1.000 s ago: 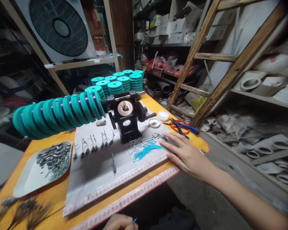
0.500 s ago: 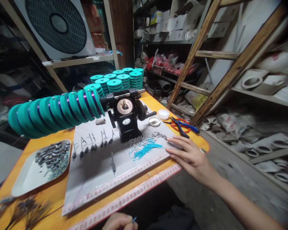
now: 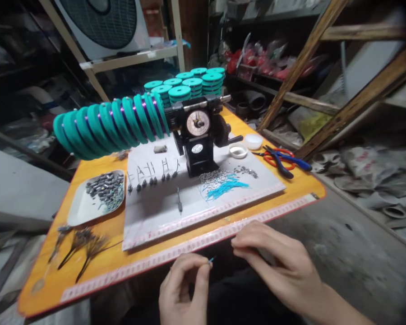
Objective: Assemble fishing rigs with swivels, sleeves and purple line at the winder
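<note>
In front of the table edge, my left hand point(image 3: 186, 284) pinches a thin blue piece point(image 3: 211, 260) between thumb and forefinger, its tip poking out to the right. My right hand point(image 3: 277, 262) is raised just to the right of it, thumb and forefinger closed together; anything between them is too small to make out. Beyond the hands, on a white board point(image 3: 149, 232), lie a pile of thin blue pieces point(image 3: 226, 188), a heap of small pale grains point(image 3: 214, 178) and a scatter of darker bits point(image 3: 246, 171). One slim grey float-like piece point(image 3: 179, 201) lies nearer the board's middle.
A black winding machine point(image 3: 201, 151) carries a row of green spools point(image 3: 111, 124); more spools point(image 3: 179, 92) are stacked behind. A white tray point(image 3: 77, 210) of dark weights stands left. Pliers point(image 3: 279, 160), orange-handled scissors point(image 3: 287, 164) and small white lids point(image 3: 238, 150) lie right.
My right hand has left the board beside the small grains and come back near my left hand, fingers now pinched. My left hand has risen into fuller view, still with the blue piece.
</note>
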`<state>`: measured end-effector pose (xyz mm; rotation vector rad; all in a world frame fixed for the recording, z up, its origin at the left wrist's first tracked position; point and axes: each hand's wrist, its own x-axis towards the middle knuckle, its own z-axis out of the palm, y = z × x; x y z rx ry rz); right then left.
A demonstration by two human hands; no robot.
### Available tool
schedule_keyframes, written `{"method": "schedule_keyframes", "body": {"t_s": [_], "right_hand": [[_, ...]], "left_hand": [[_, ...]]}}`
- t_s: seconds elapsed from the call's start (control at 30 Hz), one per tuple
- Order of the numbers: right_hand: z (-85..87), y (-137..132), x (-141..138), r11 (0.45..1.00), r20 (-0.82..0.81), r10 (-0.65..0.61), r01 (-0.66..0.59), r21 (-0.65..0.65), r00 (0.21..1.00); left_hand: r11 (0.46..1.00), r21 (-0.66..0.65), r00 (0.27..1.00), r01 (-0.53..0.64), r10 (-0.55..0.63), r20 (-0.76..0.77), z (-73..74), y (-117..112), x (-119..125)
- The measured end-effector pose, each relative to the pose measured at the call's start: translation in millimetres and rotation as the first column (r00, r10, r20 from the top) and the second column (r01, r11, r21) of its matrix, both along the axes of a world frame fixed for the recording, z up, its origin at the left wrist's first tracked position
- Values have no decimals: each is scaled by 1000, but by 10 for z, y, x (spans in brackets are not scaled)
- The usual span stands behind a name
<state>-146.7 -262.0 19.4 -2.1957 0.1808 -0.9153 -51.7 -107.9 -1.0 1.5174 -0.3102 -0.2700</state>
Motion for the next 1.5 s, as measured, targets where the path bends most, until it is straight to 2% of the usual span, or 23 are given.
{"method": "schedule_keyframes", "body": {"t_s": [0.07,0.17,0.23,0.47,0.67,0.9,1.1,1.3,1.5], "right_hand": [[4,179,64,993,-27,13,-10,119,1000],[-30,320,128,954,-48,-11,25,300,999],[-49,360,146,938,-47,-5,21,345,999],[-25,388,144,952,-54,31,-13,307,998],[-12,360,169,967,-33,51,-41,251,998],[2,352,171,968,-75,81,-60,244,994],[55,298,147,955,-72,108,-84,284,992],[120,271,129,954,-114,165,-129,270,980],[100,320,179,928,-134,270,-221,300,953]], "left_hand": [[1000,-3,999,29,-28,39,15,46,22],[997,0,996,76,-76,54,32,103,35],[995,-3,993,102,-101,53,26,132,41],[977,10,968,215,-214,132,-64,198,91],[992,-29,991,123,-121,51,-34,160,57],[972,39,937,230,-232,261,-56,187,161],[975,31,925,222,-220,309,-38,197,172],[972,22,927,233,-229,297,-9,226,167],[975,-32,955,218,-206,215,2,200,132]]}}
